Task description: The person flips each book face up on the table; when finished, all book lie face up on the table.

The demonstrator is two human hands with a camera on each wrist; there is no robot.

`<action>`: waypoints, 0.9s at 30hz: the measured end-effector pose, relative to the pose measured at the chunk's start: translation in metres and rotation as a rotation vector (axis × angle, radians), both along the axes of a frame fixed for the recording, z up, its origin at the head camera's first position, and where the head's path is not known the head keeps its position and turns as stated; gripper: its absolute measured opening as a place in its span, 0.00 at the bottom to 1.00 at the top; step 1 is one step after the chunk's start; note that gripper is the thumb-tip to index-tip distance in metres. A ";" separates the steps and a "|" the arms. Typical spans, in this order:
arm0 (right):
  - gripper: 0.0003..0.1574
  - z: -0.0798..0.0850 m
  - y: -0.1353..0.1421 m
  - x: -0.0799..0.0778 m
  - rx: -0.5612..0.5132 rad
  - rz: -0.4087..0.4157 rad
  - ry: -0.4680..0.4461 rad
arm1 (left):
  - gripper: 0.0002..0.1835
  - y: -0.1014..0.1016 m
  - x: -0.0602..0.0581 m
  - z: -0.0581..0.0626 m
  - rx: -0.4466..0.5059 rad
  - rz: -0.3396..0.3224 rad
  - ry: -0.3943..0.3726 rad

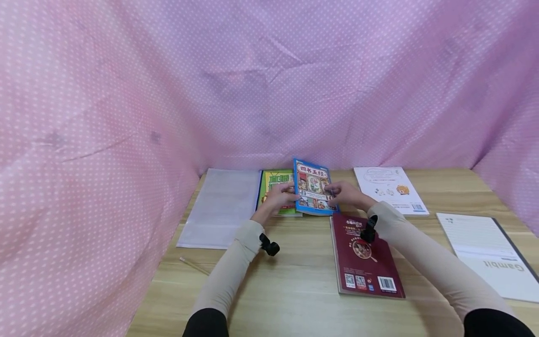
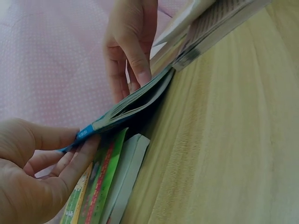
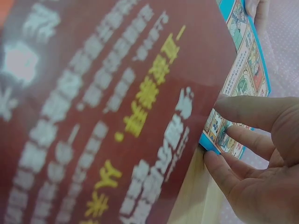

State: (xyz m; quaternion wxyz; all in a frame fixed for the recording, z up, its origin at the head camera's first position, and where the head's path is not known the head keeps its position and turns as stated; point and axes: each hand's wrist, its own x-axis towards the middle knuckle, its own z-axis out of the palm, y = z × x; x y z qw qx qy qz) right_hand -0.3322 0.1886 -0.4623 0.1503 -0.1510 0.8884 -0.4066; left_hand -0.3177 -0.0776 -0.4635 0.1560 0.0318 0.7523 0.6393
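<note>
A blue-edged book [image 1: 315, 185] with a comic-style cover is held tilted between both hands. My left hand [image 1: 281, 199] pinches its spine side, with fingers [image 2: 81, 158] under the cover and the thumb on top. At the opposite edge is my right hand [image 1: 347, 194], its thumb and fingers [image 3: 254, 140] bent at the cover and the margin. The book's pages fan slightly apart in the left wrist view. Below it lies a green and yellow book [image 1: 273, 187], partly covered by my left hand. A dark red book [image 1: 366, 262] lies under my right wrist.
A pale, translucent sheet [image 1: 219, 210] lies at the left, with a pencil [image 1: 193, 266] in front of it. At the right are a white book [image 1: 389, 187] and a white "Gambit" notebook [image 1: 484, 257]. A pink dotted curtain [image 1: 269, 93] hangs behind the table [image 1: 294, 290].
</note>
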 end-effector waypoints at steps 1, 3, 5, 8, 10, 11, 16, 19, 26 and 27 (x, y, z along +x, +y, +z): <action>0.40 0.000 0.001 0.001 0.005 0.000 0.004 | 0.33 0.001 0.000 0.000 -0.005 0.006 0.004; 0.40 0.000 0.003 0.002 0.006 0.004 0.002 | 0.33 0.004 0.000 -0.001 -0.007 0.020 0.006; 0.39 0.000 0.005 0.003 0.000 -0.006 -0.011 | 0.33 0.006 0.000 -0.002 -0.001 0.026 -0.004; 0.39 0.001 0.009 0.004 -0.003 -0.010 -0.025 | 0.35 0.011 0.000 -0.005 0.019 0.037 -0.030; 0.39 0.002 0.011 0.004 0.007 -0.021 -0.030 | 0.35 0.014 -0.001 -0.006 0.036 0.044 -0.039; 0.39 0.003 0.012 0.004 0.013 -0.019 -0.027 | 0.35 0.015 -0.001 -0.007 0.042 0.049 -0.039; 0.39 0.004 0.018 0.003 0.052 -0.014 -0.002 | 0.35 0.019 -0.003 -0.009 0.028 0.071 -0.027; 0.38 0.004 0.020 0.002 0.060 -0.020 -0.002 | 0.35 0.020 -0.004 -0.010 -0.013 0.079 -0.005; 0.38 0.000 0.024 0.000 0.065 -0.037 -0.003 | 0.35 0.020 -0.004 -0.015 -0.010 0.062 0.017; 0.38 0.000 0.025 0.001 0.068 -0.038 -0.002 | 0.34 0.020 -0.004 -0.016 -0.008 0.056 0.016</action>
